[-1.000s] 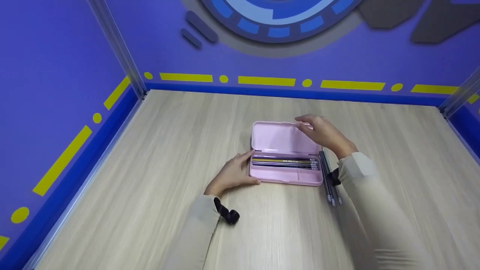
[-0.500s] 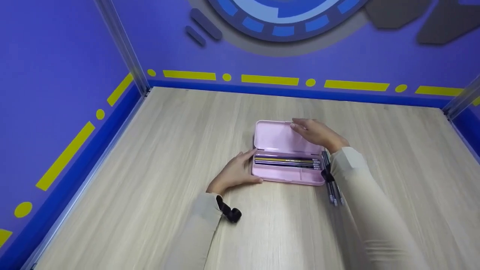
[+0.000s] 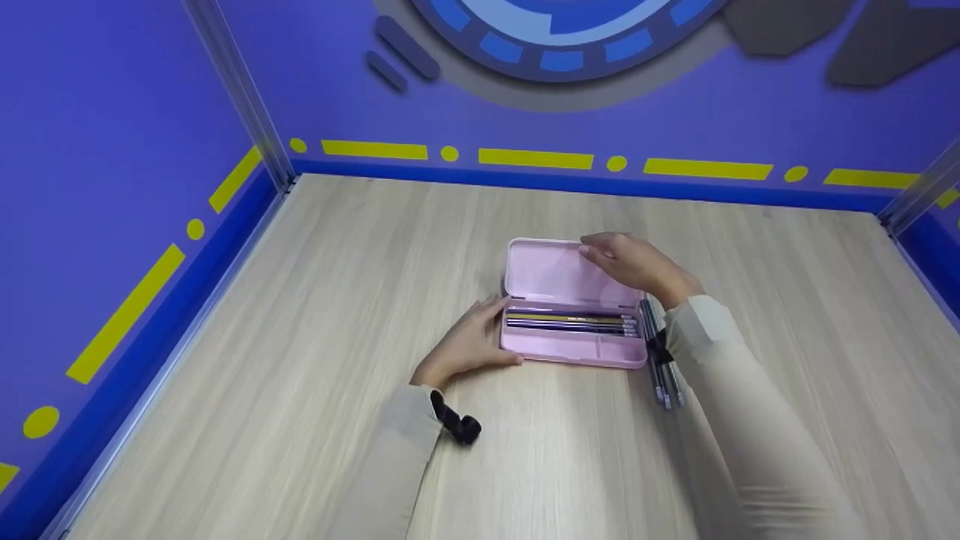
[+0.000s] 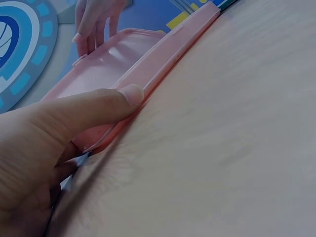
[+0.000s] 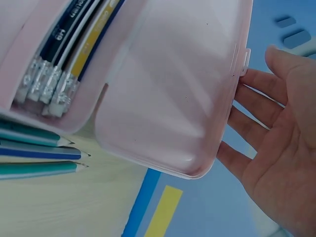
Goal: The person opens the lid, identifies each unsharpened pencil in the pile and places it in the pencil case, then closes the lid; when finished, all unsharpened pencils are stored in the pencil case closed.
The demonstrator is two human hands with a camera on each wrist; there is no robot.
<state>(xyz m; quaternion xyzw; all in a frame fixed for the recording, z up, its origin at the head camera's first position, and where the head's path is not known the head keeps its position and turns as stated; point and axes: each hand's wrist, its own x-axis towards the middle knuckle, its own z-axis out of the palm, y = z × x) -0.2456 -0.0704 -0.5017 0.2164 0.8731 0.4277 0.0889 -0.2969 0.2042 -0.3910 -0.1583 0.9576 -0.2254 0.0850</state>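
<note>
A pink pencil case (image 3: 551,347) lies on the table with its lid (image 3: 541,270) raised. Several pencils (image 5: 69,54), dark ones and a yellow one, lie side by side in its rear compartment. My left hand (image 3: 466,345) grips the left end of the case, thumb along the front wall and fingers round behind. At the lid's far edge is my right hand (image 3: 637,264); in the right wrist view its fingers (image 5: 259,103) are extended against the lid's outer side, the thumb free. Beside the case's right end lie loose pencils (image 5: 39,170) with sharpened tips.
The front compartment of the case has a small divider (image 3: 598,347). A pale wood table (image 3: 360,262) surrounds the case. Blue panels (image 3: 127,112) with yellow marks stand along the left and back edges. Each sleeved wrist carries a black camera (image 3: 459,427).
My right hand has shifted a little left along the lid's top edge, its fingers moving behind the lid. My left hand and the case have kept their places.
</note>
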